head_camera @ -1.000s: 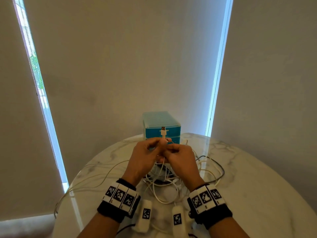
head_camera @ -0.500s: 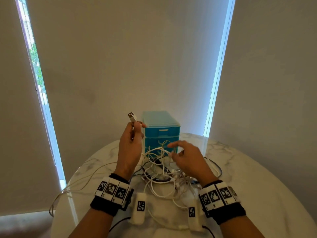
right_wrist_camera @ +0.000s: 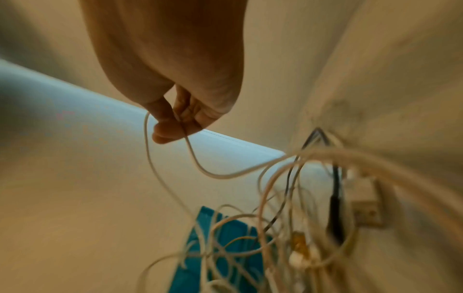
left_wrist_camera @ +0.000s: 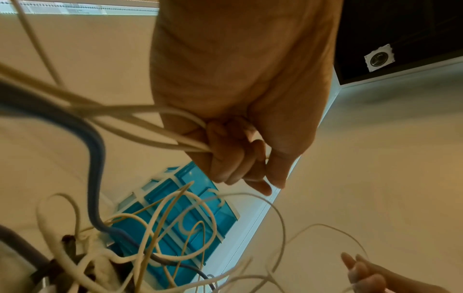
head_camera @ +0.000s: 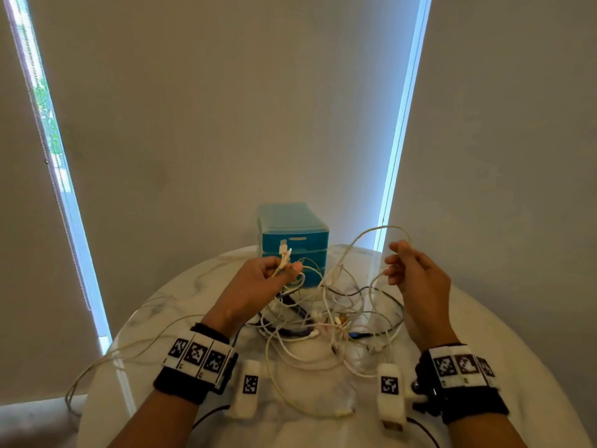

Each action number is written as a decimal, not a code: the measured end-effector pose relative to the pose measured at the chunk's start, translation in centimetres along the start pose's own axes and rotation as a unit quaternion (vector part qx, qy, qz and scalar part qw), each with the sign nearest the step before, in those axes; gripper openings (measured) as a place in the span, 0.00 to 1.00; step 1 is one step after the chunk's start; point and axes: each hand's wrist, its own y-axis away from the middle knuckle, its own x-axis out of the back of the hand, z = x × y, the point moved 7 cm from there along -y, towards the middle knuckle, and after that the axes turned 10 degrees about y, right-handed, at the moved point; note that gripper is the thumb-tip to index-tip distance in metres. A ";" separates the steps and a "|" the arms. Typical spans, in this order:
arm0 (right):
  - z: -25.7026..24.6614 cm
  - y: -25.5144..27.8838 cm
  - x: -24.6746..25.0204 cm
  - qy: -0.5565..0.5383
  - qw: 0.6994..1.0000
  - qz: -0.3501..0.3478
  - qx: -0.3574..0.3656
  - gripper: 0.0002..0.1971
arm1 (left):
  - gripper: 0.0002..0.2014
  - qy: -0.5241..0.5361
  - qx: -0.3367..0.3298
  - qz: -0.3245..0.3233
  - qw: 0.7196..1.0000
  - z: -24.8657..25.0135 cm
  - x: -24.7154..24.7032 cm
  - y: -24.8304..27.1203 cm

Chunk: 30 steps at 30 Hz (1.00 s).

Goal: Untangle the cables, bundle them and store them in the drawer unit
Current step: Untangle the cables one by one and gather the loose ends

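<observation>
A tangle of white, grey and dark cables [head_camera: 326,321] lies on the round marble table [head_camera: 504,344] in front of a teal drawer unit [head_camera: 292,234]. My left hand [head_camera: 258,279] is raised over the pile and grips the ends of a white cable [left_wrist_camera: 175,138]; two plugs [head_camera: 283,248] stick up above its fingers. My right hand [head_camera: 416,279], further right, pinches a loop of thin white cable [right_wrist_camera: 165,158] between thumb and fingers. That loop arches up over the hand and runs down into the pile.
The drawer unit's drawers are closed. Long white cable strands [head_camera: 106,357] trail off the table's left edge. Closed blinds stand behind the table, with strips of window at the left and right. White tagged modules [head_camera: 247,388] hang at both wrists.
The hands have drawn apart. My left hand has come down and right with the plug ends. My right hand has swung right and up, lifting a cable loop out of the pile.
</observation>
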 end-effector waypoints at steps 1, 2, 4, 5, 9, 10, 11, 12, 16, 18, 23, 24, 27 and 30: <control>-0.2 0.0 0.0 -0.042 0.999 0.001 -0.006 0.12 | 0.14 0.012 -0.003 0.007 1.000 0.2 -0.1 0.1; -0.5 0.2 -0.3 -0.061 0.998 -0.008 -0.005 0.12 | 0.13 0.028 -0.004 0.016 0.999 0.4 -0.2 0.2; -1.4 1.0 -1.4 -0.062 0.997 -0.031 0.016 0.11 | 0.14 0.053 -0.004 0.028 0.998 0.8 -0.3 0.4; -2.1 1.6 -1.9 -0.062 0.997 -0.039 0.034 0.11 | 0.15 0.061 -0.003 0.028 0.998 1.0 -0.5 0.5; -4.6 3.4 -3.9 -0.020 0.989 -0.102 0.108 0.13 | 0.22 0.108 0.006 -0.012 0.994 1.0 -1.2 0.7; -4.6 3.8 -4.6 0.013 0.984 -0.135 0.114 0.12 | 0.23 0.123 0.006 -0.023 0.992 1.1 -1.4 0.8; -4.2 4.2 -5.3 0.047 0.978 -0.169 0.116 0.12 | 0.24 0.138 0.008 -0.032 0.990 1.2 -1.6 0.9; -3.8 4.5 -6.0 0.077 0.970 -0.198 0.117 0.11 | 0.25 0.152 0.014 -0.036 0.988 1.3 -1.7 0.9; -3.1 5.3 -7.1 0.136 0.953 -0.232 0.140 0.08 | 0.26 0.223 0.024 -0.046 0.973 1.6 -1.9 0.7; -3.1 5.3 -7.2 0.143 0.953 -0.231 0.131 0.10 | 0.21 0.273 0.007 -0.032 0.962 1.7 -1.5 0.4; 1.9 4.3 -6.2 0.395 0.882 -0.248 0.065 0.20 | 0.15 0.423 -0.017 0.056 0.904 1.3 1.2 -0.4; 2.8 4.2 -6.1 0.404 0.875 -0.263 0.044 0.18 | 0.14 0.435 -0.021 0.072 0.898 1.2 1.7 -0.5; 3.0 3.8 -5.4 0.389 0.886 -0.250 0.034 0.16 | 0.15 0.440 -0.032 0.111 0.890 0.8 3.0 -0.6; 1.2 2.8 -4.2 0.348 0.921 -0.163 0.066 0.16 | 0.17 0.435 -0.033 0.141 0.889 0.2 3.6 -0.8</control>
